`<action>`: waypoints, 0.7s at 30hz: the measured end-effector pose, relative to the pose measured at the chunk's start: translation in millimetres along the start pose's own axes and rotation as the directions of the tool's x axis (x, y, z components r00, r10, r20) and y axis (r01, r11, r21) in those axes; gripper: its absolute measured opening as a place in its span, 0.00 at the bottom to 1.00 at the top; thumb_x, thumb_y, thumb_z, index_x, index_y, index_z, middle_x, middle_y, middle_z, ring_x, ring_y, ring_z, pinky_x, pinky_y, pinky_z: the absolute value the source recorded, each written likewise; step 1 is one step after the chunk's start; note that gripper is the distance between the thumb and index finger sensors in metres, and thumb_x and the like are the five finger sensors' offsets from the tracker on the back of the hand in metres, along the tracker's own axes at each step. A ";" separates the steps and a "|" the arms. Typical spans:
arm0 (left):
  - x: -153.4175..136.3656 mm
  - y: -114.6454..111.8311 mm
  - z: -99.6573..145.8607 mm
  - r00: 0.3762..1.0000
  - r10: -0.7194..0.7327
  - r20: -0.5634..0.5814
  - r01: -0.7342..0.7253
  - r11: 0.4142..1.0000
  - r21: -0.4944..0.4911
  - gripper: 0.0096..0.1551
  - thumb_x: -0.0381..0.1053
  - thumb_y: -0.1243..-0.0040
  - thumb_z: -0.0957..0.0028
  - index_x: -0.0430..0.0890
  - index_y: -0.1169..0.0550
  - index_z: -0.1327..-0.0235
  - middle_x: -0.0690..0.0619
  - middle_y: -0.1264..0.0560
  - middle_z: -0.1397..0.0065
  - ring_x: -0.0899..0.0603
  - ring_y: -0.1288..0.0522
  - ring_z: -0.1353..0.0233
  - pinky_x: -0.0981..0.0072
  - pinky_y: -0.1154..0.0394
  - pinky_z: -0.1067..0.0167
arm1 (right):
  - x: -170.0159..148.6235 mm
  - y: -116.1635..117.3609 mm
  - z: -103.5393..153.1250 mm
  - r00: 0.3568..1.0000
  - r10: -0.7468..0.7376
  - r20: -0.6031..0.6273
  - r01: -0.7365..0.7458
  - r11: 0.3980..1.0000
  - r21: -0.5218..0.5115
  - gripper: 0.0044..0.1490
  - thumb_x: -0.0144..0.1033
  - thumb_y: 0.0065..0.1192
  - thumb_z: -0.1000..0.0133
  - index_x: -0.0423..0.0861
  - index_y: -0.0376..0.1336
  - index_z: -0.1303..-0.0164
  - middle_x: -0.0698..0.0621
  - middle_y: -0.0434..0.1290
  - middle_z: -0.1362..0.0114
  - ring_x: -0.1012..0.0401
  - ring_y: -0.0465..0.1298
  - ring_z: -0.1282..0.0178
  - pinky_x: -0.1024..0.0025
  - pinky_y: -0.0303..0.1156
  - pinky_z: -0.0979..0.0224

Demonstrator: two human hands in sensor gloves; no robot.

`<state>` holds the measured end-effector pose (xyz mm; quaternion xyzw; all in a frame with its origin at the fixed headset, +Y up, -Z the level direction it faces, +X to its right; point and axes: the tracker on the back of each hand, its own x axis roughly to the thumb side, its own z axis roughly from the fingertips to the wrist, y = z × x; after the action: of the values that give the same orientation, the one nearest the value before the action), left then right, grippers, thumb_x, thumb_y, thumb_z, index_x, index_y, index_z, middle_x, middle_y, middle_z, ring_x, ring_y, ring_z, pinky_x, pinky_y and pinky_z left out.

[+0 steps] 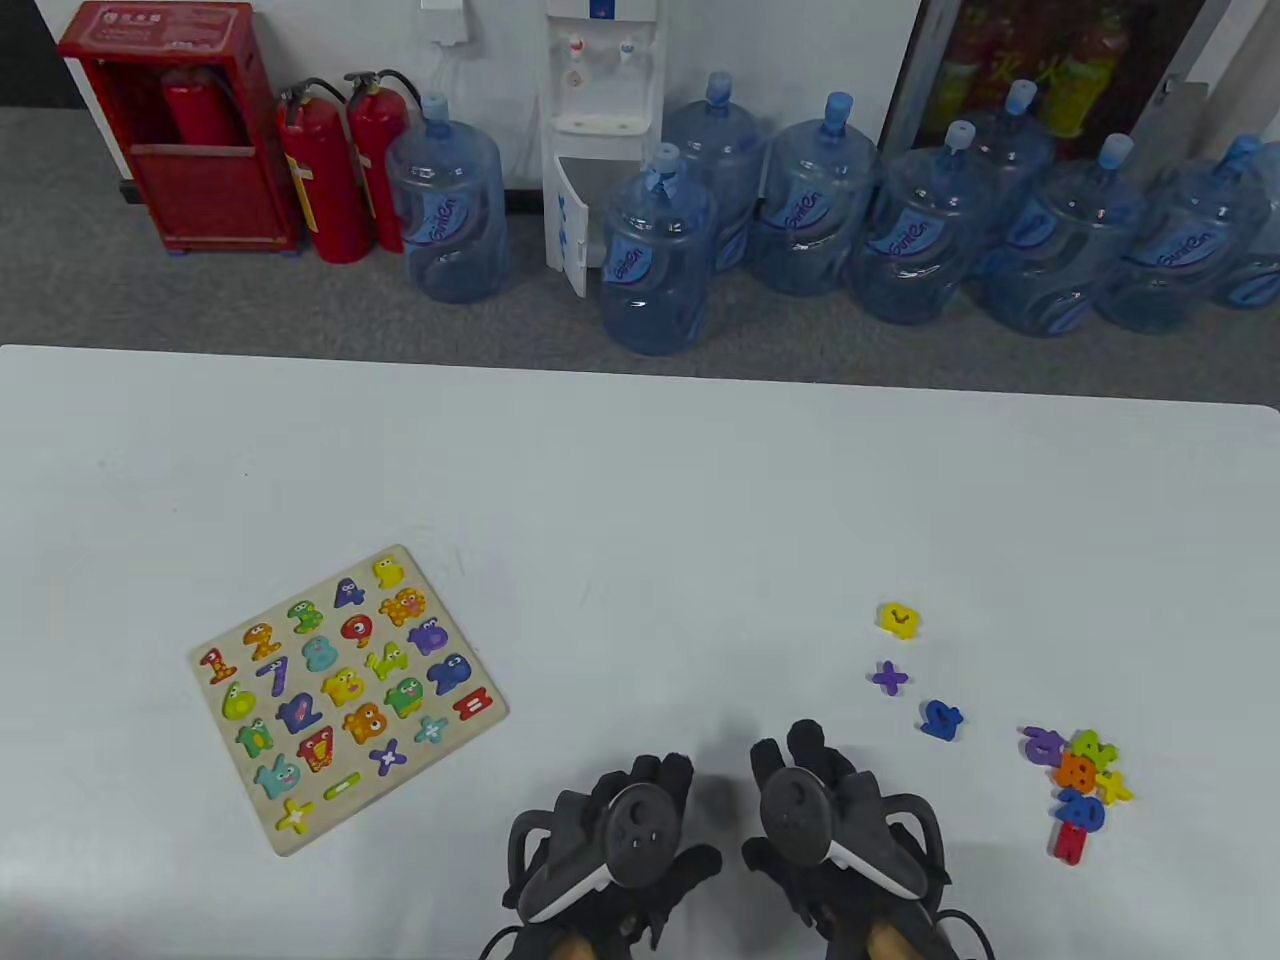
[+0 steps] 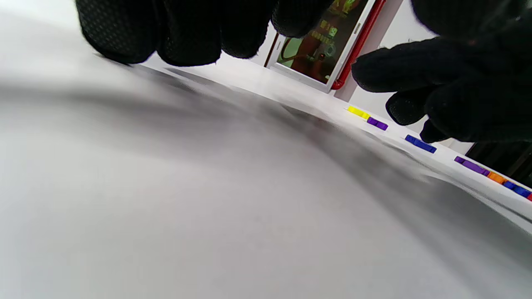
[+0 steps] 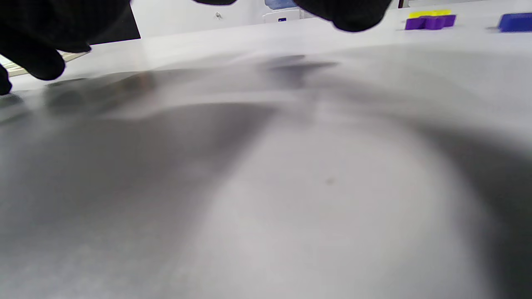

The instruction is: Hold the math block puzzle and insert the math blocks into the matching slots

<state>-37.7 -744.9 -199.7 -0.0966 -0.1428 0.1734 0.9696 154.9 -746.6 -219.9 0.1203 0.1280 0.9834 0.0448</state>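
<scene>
The wooden puzzle board [image 1: 290, 840] lies on the white table at the left, most of its slots filled with coloured number and sign blocks. Loose blocks lie at the right: a yellow block [image 1: 898, 619], a purple plus [image 1: 889, 679], a blue block [image 1: 941, 719] and a small pile [image 1: 1078, 785]. My left hand [image 1: 640, 790] and right hand [image 1: 805, 760] rest side by side at the table's near edge, between board and blocks, both empty with fingers spread. The left wrist view shows the yellow block [image 2: 357, 112], the purple plus [image 2: 377, 123] and the blue block [image 2: 420, 144] past my right hand.
The table [image 1: 640, 500] is white; its far edge runs across the middle of the table view. Beyond it on the floor stand several water jugs [image 1: 655, 260], a water dispenser [image 1: 598, 130] and red fire extinguishers [image 1: 325, 175].
</scene>
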 end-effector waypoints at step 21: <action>-11.6 29.9 4.1 0.987 -0.119 -0.104 0.118 0.993 -0.023 0.50 0.70 0.45 0.63 0.51 0.37 0.25 0.46 0.39 0.22 0.30 0.33 0.25 0.38 0.27 0.37 | -17.3 -6.8 -1.3 0.995 0.062 -0.074 -0.066 0.996 -0.053 0.58 0.55 0.57 0.62 0.56 0.35 0.26 0.41 0.28 0.23 0.44 0.45 0.22 0.54 0.54 0.24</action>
<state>-58.6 -721.0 -205.7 -0.1053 -0.0983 0.1089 0.9836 171.7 -742.4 -226.8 0.0873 0.0983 0.9912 0.0116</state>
